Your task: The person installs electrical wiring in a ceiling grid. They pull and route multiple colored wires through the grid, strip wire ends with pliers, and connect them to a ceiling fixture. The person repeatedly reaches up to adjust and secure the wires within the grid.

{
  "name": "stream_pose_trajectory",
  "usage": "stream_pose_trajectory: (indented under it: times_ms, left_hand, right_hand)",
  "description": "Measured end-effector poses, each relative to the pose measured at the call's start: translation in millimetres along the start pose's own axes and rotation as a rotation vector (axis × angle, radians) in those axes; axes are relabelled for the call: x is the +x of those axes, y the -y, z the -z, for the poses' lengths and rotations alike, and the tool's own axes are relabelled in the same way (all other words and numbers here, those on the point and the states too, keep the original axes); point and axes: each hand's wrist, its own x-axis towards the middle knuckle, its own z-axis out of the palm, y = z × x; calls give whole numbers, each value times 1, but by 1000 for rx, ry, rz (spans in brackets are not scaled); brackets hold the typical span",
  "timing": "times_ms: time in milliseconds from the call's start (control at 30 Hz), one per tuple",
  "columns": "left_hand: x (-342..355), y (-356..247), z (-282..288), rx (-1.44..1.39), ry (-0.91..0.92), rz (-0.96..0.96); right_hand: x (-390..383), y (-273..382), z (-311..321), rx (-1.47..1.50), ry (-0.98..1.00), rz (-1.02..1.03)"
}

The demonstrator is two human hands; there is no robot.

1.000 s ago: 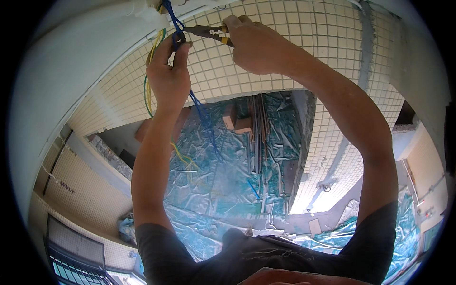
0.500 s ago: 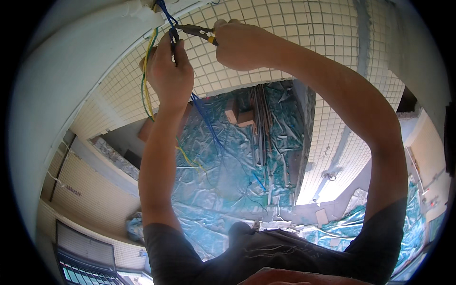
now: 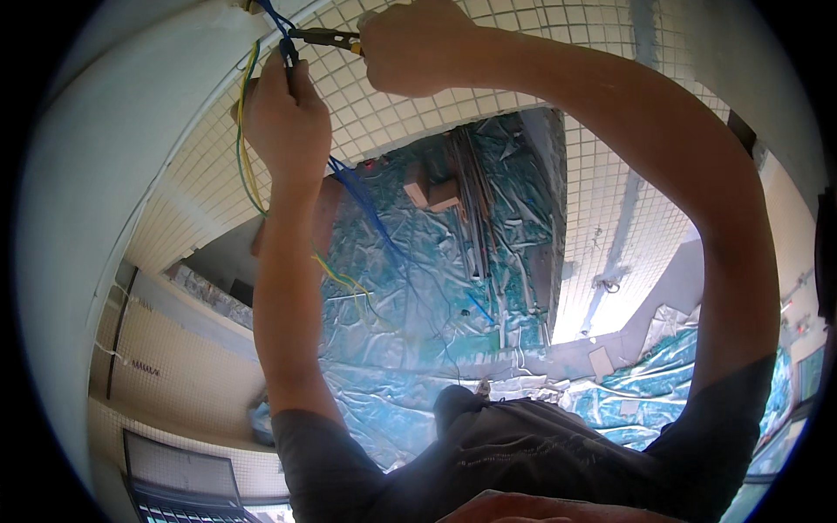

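Observation:
Overhead, near the top of the view, my left hand [image 3: 292, 131] is closed on a bundle of blue wires [image 3: 277, 16], pinching it between thumb and fingers. A small dark piece [image 3: 291, 54] shows at those fingertips; its kind I cannot make out. My right hand [image 3: 414, 48] grips a pair of pliers [image 3: 327, 37] with dark jaws and a bit of yellow on the handle. The jaw tips meet the blue wires just above my left fingertips. Beside my left hand hangs a yellow-and-green wire [image 3: 241, 144], and the blue wires' long ends [image 3: 370, 209] trail down past my left wrist.
A cream tiled wall [image 3: 488, 65] stands behind the hands, with a white beam-like surface [image 3: 113, 131] at the left. Below, crumpled green-blue sheeting [image 3: 392, 340] covers the floor. Long thin bars [image 3: 475, 209] and brown blocks [image 3: 443, 194] lie on it.
Both hands, the pliers and the wires appear shifted left and slightly up in the view, as does part of the background. The left hand's hold and the pliers' grip look the same.

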Motion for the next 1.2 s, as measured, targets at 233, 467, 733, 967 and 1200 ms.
stream_pose_trajectory:
  times_ms: [233,467,733,967,1200]
  left_hand:
    - [5,-1,13,-561,189,441]
    - [7,29,5,-1260,319,596]
    - [5,40,3,-1458,403,577]
    - [1,34,1,-1327,322,593]
    - [1,22,12,-1289,314,655]
  right_hand:
    - [-5,-23,9,7,-30,-79]
    - [57,-55,-28,76,-96,63]
    - [31,-38,16,-139,-155,208]
    - [22,-28,23,-210,-179,163]
    - [36,-33,4,-211,-247,262]
